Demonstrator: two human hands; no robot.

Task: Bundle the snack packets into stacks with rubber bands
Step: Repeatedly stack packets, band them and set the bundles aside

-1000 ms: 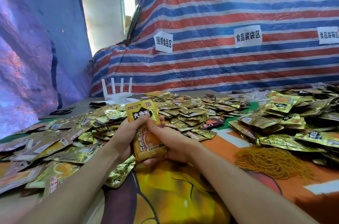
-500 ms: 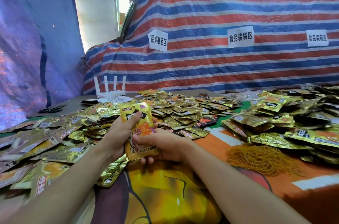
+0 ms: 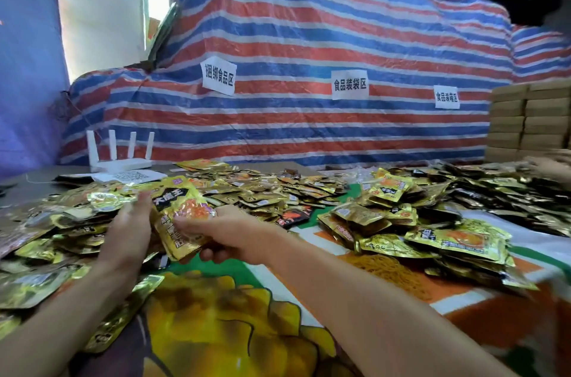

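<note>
Two hands work at one small stack of snack packets [image 3: 182, 216], held tilted above the near part of the table cloth [image 3: 216, 330]; how many packets are in the stack cannot be counted. The right hand [image 3: 234, 231] grips the stack from its right side, thumb across the front and fingers curled underneath. The left hand [image 3: 129, 228] stands edge-up with straight fingers, flat against the stack's left edge, and holds nothing itself.

Loose gold packets lie in three spreads, far too many to count: one heap [image 3: 61, 222] left of the stack, one scatter [image 3: 262, 188] behind it, one heap [image 3: 432, 222] to its right. A single pile of yellow rubber bands [image 3: 392, 274] lies right of the stack and nearer the camera. Behind the stack to the left stands one white router [image 3: 120, 157] with four antennas, beside a sheet with a QR code [image 3: 136, 176].

The top packet has a black patch with large pale characters, too blurred to read. On the striped tarp [image 3: 309, 21] behind the stack hang three paper signs: 捆绑食品区 [image 3: 218, 77], 食品装袋区 [image 3: 350, 84], and a third [image 3: 446, 96] too small to read with certainty.
</note>
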